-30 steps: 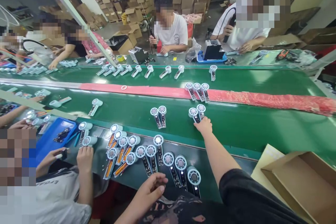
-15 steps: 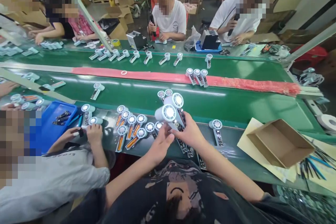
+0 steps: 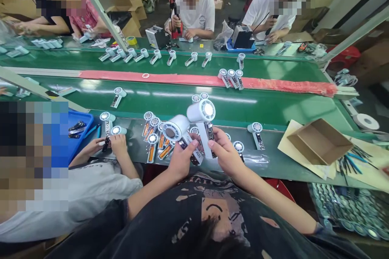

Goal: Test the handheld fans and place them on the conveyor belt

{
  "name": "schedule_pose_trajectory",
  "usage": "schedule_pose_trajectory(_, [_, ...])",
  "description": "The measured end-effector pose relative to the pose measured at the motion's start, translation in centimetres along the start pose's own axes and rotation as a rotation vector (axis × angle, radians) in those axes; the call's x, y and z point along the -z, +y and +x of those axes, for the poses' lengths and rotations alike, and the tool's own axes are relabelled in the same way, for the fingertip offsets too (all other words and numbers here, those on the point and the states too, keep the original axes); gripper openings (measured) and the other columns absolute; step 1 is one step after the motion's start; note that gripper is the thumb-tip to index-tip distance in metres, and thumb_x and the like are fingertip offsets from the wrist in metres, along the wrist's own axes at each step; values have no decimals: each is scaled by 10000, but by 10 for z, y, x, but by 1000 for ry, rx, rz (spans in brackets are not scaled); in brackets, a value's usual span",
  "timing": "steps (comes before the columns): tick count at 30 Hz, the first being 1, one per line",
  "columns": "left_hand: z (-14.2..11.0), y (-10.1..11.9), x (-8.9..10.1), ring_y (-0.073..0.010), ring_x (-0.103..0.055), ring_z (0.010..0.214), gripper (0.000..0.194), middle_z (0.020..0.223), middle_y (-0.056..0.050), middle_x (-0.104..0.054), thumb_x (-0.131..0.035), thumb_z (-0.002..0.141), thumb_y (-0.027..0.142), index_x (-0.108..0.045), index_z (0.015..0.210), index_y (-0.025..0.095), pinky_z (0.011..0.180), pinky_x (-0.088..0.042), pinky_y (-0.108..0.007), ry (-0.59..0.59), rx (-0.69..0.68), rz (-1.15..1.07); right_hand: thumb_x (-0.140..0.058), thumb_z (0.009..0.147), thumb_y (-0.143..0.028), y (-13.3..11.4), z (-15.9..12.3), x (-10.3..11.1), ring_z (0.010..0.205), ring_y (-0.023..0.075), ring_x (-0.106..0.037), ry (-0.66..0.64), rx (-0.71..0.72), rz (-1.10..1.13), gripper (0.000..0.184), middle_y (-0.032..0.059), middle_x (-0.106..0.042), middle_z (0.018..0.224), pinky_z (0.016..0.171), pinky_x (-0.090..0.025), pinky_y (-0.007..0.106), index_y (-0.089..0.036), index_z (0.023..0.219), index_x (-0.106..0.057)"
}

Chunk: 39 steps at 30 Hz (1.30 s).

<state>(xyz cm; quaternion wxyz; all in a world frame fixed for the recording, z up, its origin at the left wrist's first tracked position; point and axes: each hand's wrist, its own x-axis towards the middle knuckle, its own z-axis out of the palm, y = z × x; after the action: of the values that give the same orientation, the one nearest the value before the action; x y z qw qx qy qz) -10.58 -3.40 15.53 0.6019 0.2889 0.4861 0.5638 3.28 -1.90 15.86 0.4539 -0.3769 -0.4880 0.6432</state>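
My left hand (image 3: pixel 181 161) is closed round the handle of a white handheld fan (image 3: pixel 175 130) whose round head tilts to the left. My right hand (image 3: pixel 223 153) grips the handle of a second white handheld fan (image 3: pixel 202 112), held upright beside the first. Both fans hang above the grey ledge (image 3: pixel 273 162) in front of me. Beneath them several more fans (image 3: pixel 154 137) lie in a cluster, some with orange handles. One single fan (image 3: pixel 255 131) lies to the right of my hands.
A green conveyor belt (image 3: pixel 273 107) runs across, with a red strip (image 3: pixel 288 86) and more fans on it. An open cardboard box (image 3: pixel 319 141) sits at right. A co-worker's hands (image 3: pixel 117 143) work at left beside a blue tray (image 3: pixel 80 125). Other people sit opposite.
My right hand has come back from the belt with fans. The left hand has taken one, so each hand holds a fan, drawn closer to my body.
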Motion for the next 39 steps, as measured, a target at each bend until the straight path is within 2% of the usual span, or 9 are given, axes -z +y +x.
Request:
schedule_pose_trajectory(3, [2, 6, 3, -145, -584, 538, 492, 653, 37, -638, -886, 603, 461, -615, 905, 182, 511, -500, -276, -66, -8, -133, -635, 819, -482, -5, -7, -3, 720, 198, -669, -61, -121, 96, 375, 39, -701, 946, 636, -538, 324, -242, 1099, -566])
schedule_pose_trajectory(6, [1, 12, 7, -139, -592, 531, 509, 689, 23, -676, -926, 564, 380, -630, 925, 178, 454, -481, -249, -113, 0, -173, -631, 790, -445, -8, -15, -7, 605, 174, -637, -64, -158, 94, 388, 13, -693, 840, 570, -512, 300, -244, 1116, -565])
schedule_pose_trajectory(12, [-8, 17, 8, -140, -603, 517, 607, 722, 24, -711, -958, 514, 329, -664, 1025, 182, 456, -491, -259, -117, 63, -237, -634, 797, -348, -10, -29, -12, 650, 165, -655, 37, -34, -131, 385, 64, -659, 1089, 609, -554, 333, -257, 1165, -567])
schedule_pose_trajectory(15, [-12, 17, 9, -173, -668, 602, 657, 760, 2, -745, -969, 488, 339, -686, 1059, 180, 572, -547, -290, -87, 61, -269, -598, 849, -286, -13, -33, -13, 796, 192, -687, 75, 127, -276, 446, 68, -660, 1140, 728, -588, 380, -292, 1291, -545])
schedule_pose_trajectory(18, [-13, 17, 11, -173, -687, 634, 666, 746, 7, -753, -985, 440, 310, -701, 1030, 189, 640, -565, -289, -58, 62, -305, -592, 873, -203, -18, -35, -14, 1010, 226, -671, 98, 325, -530, 427, 64, -685, 1170, 923, -557, 447, -309, 1286, -613])
schedule_pose_trajectory(23, [-13, 19, 12, -160, -682, 619, 676, 760, 9, -759, -986, 439, 318, -701, 1041, 198, 613, -552, -265, -55, 72, -319, -595, 909, -191, -24, -34, -16, 1053, 245, -634, 166, 580, -756, 383, 86, -661, 1136, 904, -562, 456, -295, 1271, -665])
schedule_pose_trajectory(28, [-15, 19, 10, -170, -691, 627, 710, 762, 10, -754, -982, 458, 342, -690, 1089, 201, 631, -559, -279, -94, 82, -308, -574, 926, -177, -29, -36, -18, 911, 213, -632, 151, 626, -826, 417, 65, -652, 1025, 797, -576, 399, -298, 1320, -640])
schedule_pose_trajectory(32, [-15, 20, 10, -186, -720, 702, 671, 809, -1, -768, -982, 467, 333, -693, 1061, 216, 690, -575, -288, -96, 73, -307, -570, 935, -187, -29, -37, -18, 910, 209, -617, 142, 620, -859, 401, 62, -638, 992, 804, -563, 386, -275, 1319, -645])
schedule_pose_trajectory(39, [-13, 19, 10, -215, -729, 729, 686, 831, -19, -775, -989, 453, 340, -697, 1058, 202, 703, -592, -328, -105, 64, -284, -616, 940, -248, -26, -38, -19, 815, 170, -595, 209, 571, -680, 277, 53, -630, 1033, 745, -549, 347, -273, 1210, -676])
